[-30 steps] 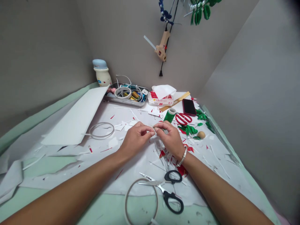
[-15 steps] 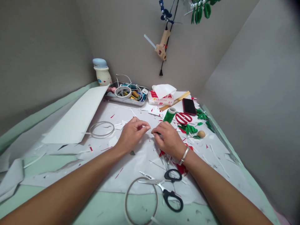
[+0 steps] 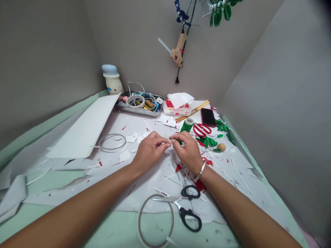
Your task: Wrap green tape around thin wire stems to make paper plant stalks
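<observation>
My left hand (image 3: 151, 151) is closed in a pinch, thumb against forefinger; whatever sits between the tips is too small to make out. Its fingertips meet those of my right hand (image 3: 188, 151), which also pinches. A bit of green (image 3: 180, 141) shows under the right fingers, but its kind is hidden. Just behind the right hand stands a spool of green thread (image 3: 186, 125), leaning a little. Green leaf-shaped pieces (image 3: 208, 141) on thin wires lie to the right, beside a small tan ball (image 3: 221, 147). Thin wires and red scraps (image 3: 200, 186) lie below the right wrist.
Black-handled scissors (image 3: 190, 213) lie open across a ring of tape (image 3: 139, 220) in front. Farther back are red-handled scissors (image 3: 202, 130), a phone (image 3: 208, 117), a tissue pack (image 3: 177, 108) and a metal tray (image 3: 139, 111). A glue gun (image 3: 178, 51) hangs on the wall.
My left hand has moved slightly right, and my right hand has turned and lifted its fingers. The fingertips, apart before, now come together.
</observation>
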Available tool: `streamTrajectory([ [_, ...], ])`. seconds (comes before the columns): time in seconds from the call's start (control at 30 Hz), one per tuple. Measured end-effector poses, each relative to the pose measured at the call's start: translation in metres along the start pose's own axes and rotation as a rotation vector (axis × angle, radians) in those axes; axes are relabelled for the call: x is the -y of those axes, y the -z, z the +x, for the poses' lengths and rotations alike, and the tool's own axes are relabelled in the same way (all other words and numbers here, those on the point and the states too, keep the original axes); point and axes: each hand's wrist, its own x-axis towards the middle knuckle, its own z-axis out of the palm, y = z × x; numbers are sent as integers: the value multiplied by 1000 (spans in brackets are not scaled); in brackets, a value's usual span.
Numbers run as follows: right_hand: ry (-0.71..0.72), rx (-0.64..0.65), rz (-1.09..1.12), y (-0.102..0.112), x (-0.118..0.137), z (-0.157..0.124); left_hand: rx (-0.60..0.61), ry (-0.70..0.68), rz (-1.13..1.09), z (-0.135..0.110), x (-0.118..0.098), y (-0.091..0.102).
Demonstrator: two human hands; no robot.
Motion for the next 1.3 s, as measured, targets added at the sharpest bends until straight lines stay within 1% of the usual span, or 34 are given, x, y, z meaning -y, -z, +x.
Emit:
streamTrajectory([
  [0.07, -14, 15, -43, -3, -2, -1, 9, -21, 18, -3, -2, -1],
  [0.13, -1, 57, -109, -4, -3, -2, 17, -20, 40, -4, -3, -1],
  [0.27, 101, 187, -236, -1, -4, -2, 0, 3, 78, -1, 0, 3],
  [0.33, 158, 251, -242, 2, -4, -2, -14, 40, 78, 2, 2, 5],
  [0.43, 206, 306, -171, 8, -2, 0, -38, 111, 21, 6, 7, 7],
  [0.5, 191, 290, -80, 11, -1, 2, -44, 150, -41, 8, 8, 8],
  [0.6, 113, 184, 49, 12, 1, 3, -32, 168, -61, 7, 8, 7],
  [0.7, 38, 64, 88, 9, 2, 2, 6, 112, -22, 2, 3, 3],
  [0.8, 16, 27, 38, 5, 2, 1, 26, 56, -36, -4, -5, -1],
  [0.93, 64, 89, -126, 3, -1, 0, 20, 36, -14, -6, -7, -2],
  [1.07, 139, 208, -260, 4, -4, -1, -5, 35, 17, -2, -1, 3],
  [1.13, 180, 267, -248, 5, -5, -1, -25, 55, 16, 1, 3, 5],
  [1.2, 208, 297, -184, 8, -4, -1, -48, 97, -14, 4, 7, 7],
  [1.3, 194, 255, -60, 11, -2, 1, -52, 149, -59, 6, 11, 7],
])
